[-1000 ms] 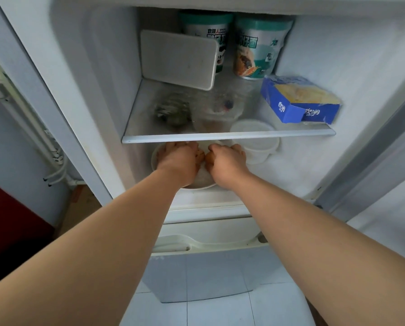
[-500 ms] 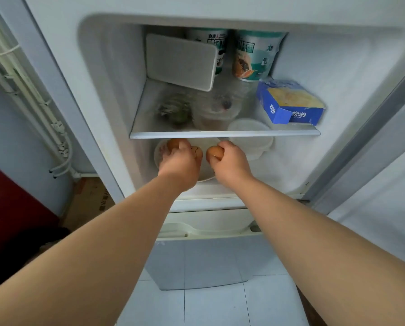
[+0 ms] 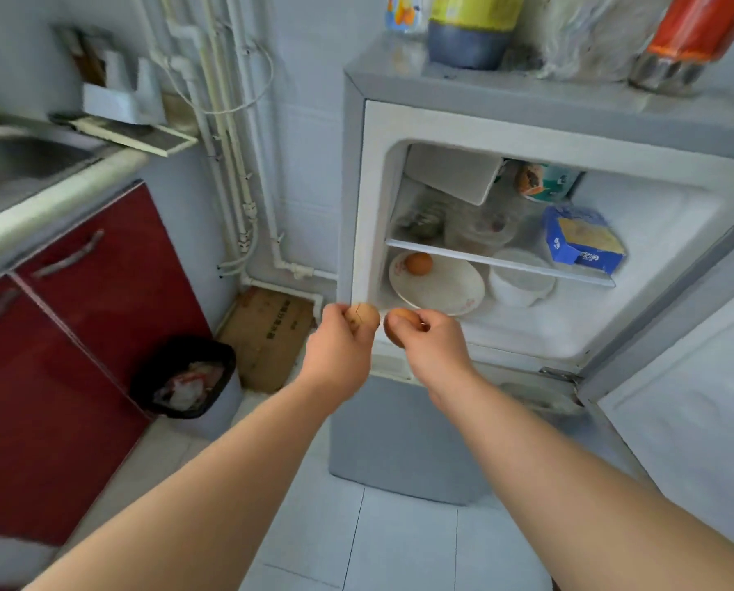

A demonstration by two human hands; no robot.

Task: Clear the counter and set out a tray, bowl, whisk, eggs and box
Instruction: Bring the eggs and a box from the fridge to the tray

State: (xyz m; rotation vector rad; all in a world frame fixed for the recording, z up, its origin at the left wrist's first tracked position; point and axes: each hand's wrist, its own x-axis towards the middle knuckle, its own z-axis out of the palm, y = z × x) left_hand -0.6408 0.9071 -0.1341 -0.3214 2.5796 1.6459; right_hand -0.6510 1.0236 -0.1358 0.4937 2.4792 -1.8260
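Both hands have come back out of the fridge (image 3: 371, 198) since the earlier view, each bringing an egg; the left hand (image 3: 338, 351) curls its fingers (image 3: 348, 322) round a pale egg (image 3: 367, 316); the right hand (image 3: 435, 349) pinches a brown egg (image 3: 399, 332); a third egg (image 3: 419, 263) lies on the plate (image 3: 454, 297); eggs are light, smooth and brittle, so a loose cupped hold seems best; the bench (image 3: 58, 198) is left, above a bin (image 3: 186, 377); the blue box (image 3: 582, 241) remains shelved.

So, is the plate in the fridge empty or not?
Not empty: one egg lies on the plate, near its left rim.
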